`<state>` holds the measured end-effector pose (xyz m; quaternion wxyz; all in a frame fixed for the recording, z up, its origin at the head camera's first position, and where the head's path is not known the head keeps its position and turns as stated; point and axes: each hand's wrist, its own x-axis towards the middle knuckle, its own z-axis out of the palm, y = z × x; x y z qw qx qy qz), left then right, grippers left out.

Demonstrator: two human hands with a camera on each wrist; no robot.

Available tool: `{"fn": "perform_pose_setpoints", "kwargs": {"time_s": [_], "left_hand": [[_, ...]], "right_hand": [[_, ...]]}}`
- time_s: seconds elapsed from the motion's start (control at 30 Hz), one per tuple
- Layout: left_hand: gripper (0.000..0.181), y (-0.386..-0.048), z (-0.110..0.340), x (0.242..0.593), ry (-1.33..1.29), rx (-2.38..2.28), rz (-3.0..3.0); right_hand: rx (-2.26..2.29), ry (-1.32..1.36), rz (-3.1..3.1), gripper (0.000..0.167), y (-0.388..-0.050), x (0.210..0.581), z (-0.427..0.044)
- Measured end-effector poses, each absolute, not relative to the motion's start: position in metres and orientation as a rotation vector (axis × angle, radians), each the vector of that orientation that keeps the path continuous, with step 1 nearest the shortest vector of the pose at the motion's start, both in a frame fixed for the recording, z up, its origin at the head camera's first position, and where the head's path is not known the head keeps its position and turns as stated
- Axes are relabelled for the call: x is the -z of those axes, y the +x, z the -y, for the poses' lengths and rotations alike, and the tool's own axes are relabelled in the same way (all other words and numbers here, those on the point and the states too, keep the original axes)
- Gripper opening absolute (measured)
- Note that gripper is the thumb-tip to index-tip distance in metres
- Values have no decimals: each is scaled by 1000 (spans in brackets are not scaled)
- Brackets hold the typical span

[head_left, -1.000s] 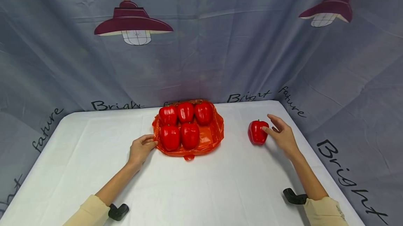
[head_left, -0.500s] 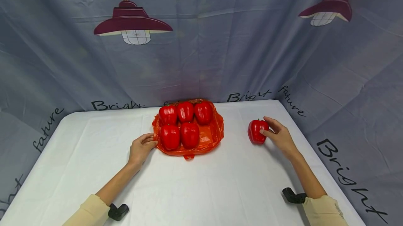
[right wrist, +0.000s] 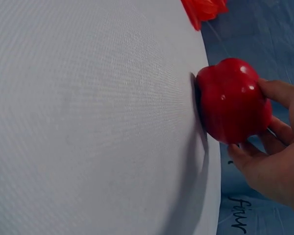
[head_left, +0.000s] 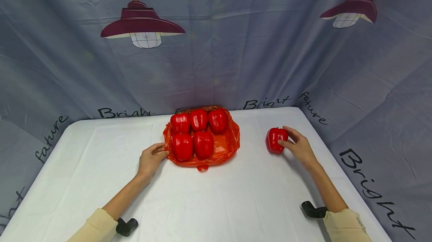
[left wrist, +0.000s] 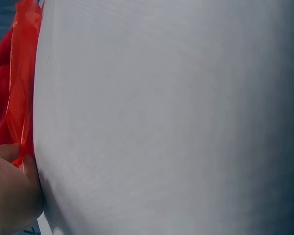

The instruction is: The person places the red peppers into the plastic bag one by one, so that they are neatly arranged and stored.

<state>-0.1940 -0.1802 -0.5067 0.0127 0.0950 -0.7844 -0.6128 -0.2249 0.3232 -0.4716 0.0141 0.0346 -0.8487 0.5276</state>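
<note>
A red plastic bag (head_left: 221, 148) lies spread open near the table's back edge, with several red bell peppers (head_left: 182, 147) in it. My left hand (head_left: 150, 160) pinches the bag's left rim between thumb and fingers; the left wrist view shows the bag's edge (left wrist: 23, 93) caught there. Off to the right, a single red bell pepper (head_left: 276, 141) is on the white table. My right hand (head_left: 301, 150) grips that pepper from its right side, thumb in front and fingers behind, as the right wrist view of the pepper (right wrist: 233, 100) also shows.
The white-covered table (head_left: 216, 204) reaches to a grey-blue curtain (head_left: 209, 66) printed with lamps and writing. A black wrist mount (head_left: 126, 227) sits at the left cuff, another black mount (head_left: 314, 209) at the right cuff.
The right hand's fingers have closed in from beside the lone pepper to grip it, the hand shifting slightly left. The left hand and the bag have stayed in place.
</note>
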Motion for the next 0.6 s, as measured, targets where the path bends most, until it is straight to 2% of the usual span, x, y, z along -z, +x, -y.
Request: {"fn": "perform_pose_setpoints", "kwargs": {"time_s": [0.27, 0.6], "left_hand": [[38, -195, 180, 507, 316, 1884, 2478], [38, -196, 181, 507, 337, 1867, 2507]], "right_hand": [[-1571, 67, 2664, 60, -223, 473, -323], [-1540, 179, 2637, 60, -221, 461, -310]]}}
